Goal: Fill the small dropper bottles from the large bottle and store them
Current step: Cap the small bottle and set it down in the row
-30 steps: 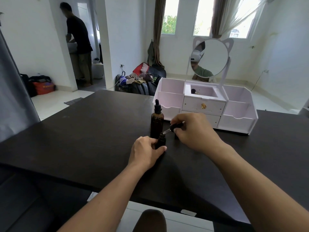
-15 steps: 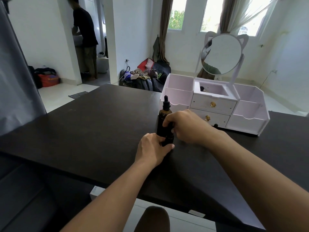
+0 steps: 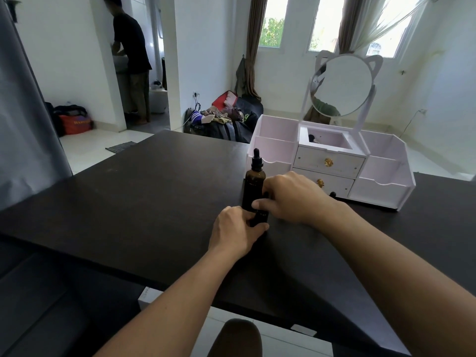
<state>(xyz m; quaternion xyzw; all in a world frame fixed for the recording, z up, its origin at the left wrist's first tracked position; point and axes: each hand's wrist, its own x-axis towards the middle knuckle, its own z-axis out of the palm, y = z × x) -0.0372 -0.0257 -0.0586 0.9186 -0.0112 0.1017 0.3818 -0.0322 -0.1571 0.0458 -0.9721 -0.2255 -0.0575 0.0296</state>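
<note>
A tall amber large bottle (image 3: 253, 188) with a black dropper cap stands upright on the dark table (image 3: 144, 199). Just in front of it is a small dark dropper bottle (image 3: 261, 218), mostly hidden by fingers. My left hand (image 3: 235, 230) grips its base from the near side. My right hand (image 3: 291, 197) covers its top, fingers closed on the black cap. A white organizer (image 3: 386, 191) with drawers and open compartments stands behind to the right. Another small dark bottle (image 3: 312, 137) lies in its top middle tray.
A round cat-ear mirror (image 3: 341, 86) rises from the organizer. A small black object (image 3: 332, 194) sits on the table in front of the drawers. A person (image 3: 131, 55) stands at a sink in the far left doorway. Bags (image 3: 221, 119) lie on the floor beyond the table.
A second ago my right hand held the dropper tilted beside the small bottle's mouth. It has since come down onto the bottle's top and stays there. My left hand kept its hold.
</note>
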